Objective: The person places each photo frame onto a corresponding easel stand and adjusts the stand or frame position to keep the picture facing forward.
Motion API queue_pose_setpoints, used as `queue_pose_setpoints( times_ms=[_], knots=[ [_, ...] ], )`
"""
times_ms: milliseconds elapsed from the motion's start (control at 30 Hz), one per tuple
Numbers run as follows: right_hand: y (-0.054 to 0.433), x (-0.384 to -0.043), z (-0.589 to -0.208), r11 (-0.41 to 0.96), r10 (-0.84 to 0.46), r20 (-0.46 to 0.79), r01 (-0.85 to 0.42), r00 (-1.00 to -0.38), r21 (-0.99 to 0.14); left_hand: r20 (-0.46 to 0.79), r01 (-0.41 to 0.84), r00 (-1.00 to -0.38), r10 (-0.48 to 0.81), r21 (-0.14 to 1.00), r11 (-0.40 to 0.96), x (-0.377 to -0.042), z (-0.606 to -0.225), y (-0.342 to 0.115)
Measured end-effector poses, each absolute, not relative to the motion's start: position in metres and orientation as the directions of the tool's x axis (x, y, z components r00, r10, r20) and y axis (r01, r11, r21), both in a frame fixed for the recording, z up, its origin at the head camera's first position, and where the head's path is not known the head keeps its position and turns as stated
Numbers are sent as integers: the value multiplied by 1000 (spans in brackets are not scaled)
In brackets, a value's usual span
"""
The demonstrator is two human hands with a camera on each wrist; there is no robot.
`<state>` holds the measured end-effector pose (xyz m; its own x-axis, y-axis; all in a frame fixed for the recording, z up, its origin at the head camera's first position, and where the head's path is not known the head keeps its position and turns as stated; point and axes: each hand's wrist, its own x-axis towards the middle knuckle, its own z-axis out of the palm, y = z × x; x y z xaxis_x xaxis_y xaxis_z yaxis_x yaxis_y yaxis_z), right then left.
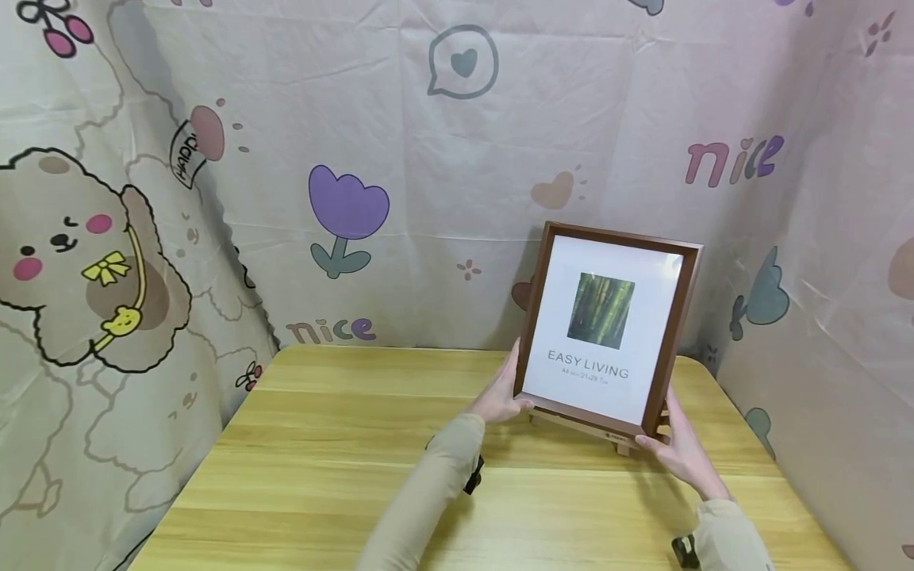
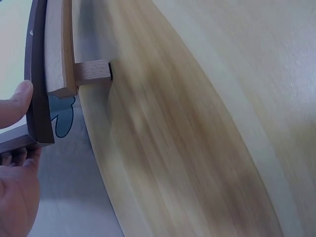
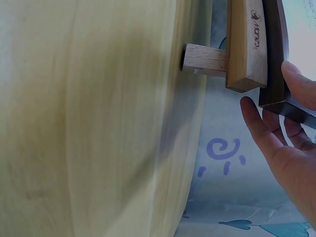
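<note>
A brown-edged picture frame with a white "EASY LIVING" sheet and a green bamboo picture leans back slightly, tilted clockwise, toward the right of the table. Beneath its lower edge shows the ledge of a small wooden easel, whose short foot stands out toward the tabletop. My left hand grips the frame's lower left corner, thumb over the front, fingers behind its side. At the lower right corner my right hand holds the frame, thumb on the front edge and several fingers round the side; the index finger reaches toward the easel ledge.
The light wood table stretches to the left and in front of the frame. Behind it hangs a patterned cloth, close to the back of the frame. More cloth closes in the left and right sides.
</note>
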<state>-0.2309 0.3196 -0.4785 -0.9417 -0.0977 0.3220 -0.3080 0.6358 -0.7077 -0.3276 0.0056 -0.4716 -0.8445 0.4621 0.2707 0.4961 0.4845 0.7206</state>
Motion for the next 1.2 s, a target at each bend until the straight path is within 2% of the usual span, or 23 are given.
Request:
queue_pose_setpoints(
  times_ms=[367, 600, 867, 1200],
  knots=[
    [318, -233, -482, 600, -96, 319, -311, -943, -737, 252, 471, -855, 453, 743, 476, -332, -474, 8],
    [320, -232, -484, 606, -77, 291, -277, -954, -746, 219, 398, -898, 380, 773, 494, -330, -481, 5],
    [319, -233, -484, 685, -30, 215, -177, -976, -707, 246, 433, -872, 422, 790, 433, -332, -489, 1],
    [320, -233, -486, 634, -20, 175, -148, -984, -759, 225, 414, -877, 424, 801, 432, -329, -495, 3]
  ],
)
